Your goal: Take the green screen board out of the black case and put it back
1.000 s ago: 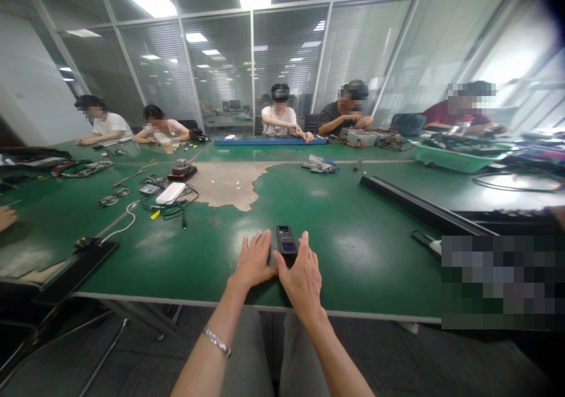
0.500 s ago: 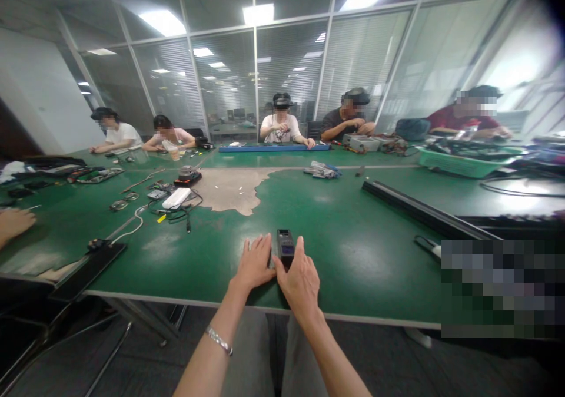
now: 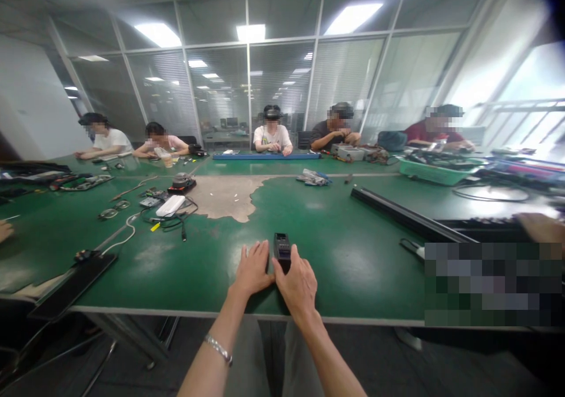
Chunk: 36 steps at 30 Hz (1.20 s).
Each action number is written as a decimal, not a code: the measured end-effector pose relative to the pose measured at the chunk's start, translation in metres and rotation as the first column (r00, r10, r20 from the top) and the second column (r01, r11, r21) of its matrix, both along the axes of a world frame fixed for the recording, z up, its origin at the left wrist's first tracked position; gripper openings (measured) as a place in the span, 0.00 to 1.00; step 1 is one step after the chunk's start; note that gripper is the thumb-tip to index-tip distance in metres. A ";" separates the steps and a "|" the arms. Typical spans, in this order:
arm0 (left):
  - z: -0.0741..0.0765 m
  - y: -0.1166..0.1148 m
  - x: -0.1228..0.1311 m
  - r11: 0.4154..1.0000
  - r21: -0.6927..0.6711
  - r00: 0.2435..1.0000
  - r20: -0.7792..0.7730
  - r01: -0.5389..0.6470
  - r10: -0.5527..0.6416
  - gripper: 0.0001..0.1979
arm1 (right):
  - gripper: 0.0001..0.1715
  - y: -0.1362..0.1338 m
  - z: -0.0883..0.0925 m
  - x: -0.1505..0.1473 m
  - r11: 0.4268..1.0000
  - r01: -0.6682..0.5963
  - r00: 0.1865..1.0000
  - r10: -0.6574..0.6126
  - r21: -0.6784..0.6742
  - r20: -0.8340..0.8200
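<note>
Small black device [image 3: 282, 248], boxy and slim with a bluish screen patch, flat on the worn green table [image 3: 353, 255] at lower centre, flanked by both hands. Left hand [image 3: 252, 269] flat beside it, fingers spread; right hand [image 3: 296, 283] over its near end, grip unclear. No legible writing.
</note>
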State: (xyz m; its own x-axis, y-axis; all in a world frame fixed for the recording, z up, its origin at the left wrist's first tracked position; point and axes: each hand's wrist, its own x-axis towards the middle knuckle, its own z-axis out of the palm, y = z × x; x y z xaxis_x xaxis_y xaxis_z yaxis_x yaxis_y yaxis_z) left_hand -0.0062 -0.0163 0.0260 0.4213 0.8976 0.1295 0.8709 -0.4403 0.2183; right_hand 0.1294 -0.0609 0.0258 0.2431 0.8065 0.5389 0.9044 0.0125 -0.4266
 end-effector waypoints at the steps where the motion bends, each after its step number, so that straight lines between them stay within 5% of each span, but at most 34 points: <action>1: 0.000 0.000 0.000 1.000 0.001 1.000 -0.002 0.003 -0.003 0.42 | 0.39 0.001 0.002 0.000 1.000 0.003 1.000 -0.003 0.001 -0.015; 11: 0.001 0.000 -0.001 1.000 0.015 0.999 0.042 0.019 -0.020 0.47 | 0.42 0.008 0.023 0.043 0.992 0.104 0.967 -0.086 0.064 -0.238; 21: 0.002 0.000 -0.001 1.000 0.007 0.999 0.042 0.016 -0.016 0.47 | 0.40 0.011 -0.009 0.069 0.992 0.076 0.989 -0.088 -0.103 -0.122; 36: 0.000 0.001 0.001 0.998 0.053 0.999 0.035 0.027 -0.029 0.44 | 0.48 0.009 -0.022 0.067 0.998 0.017 1.000 -0.017 0.067 0.000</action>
State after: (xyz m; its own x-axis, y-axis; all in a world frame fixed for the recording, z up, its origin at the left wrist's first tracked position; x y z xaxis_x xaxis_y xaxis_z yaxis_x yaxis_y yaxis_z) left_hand -0.0051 -0.0151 0.0256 0.4402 0.8773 0.1913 0.8503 -0.4757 0.2252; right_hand 0.1965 -0.0515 0.0039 0.2561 0.7647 0.5913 0.9047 0.0258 -0.4252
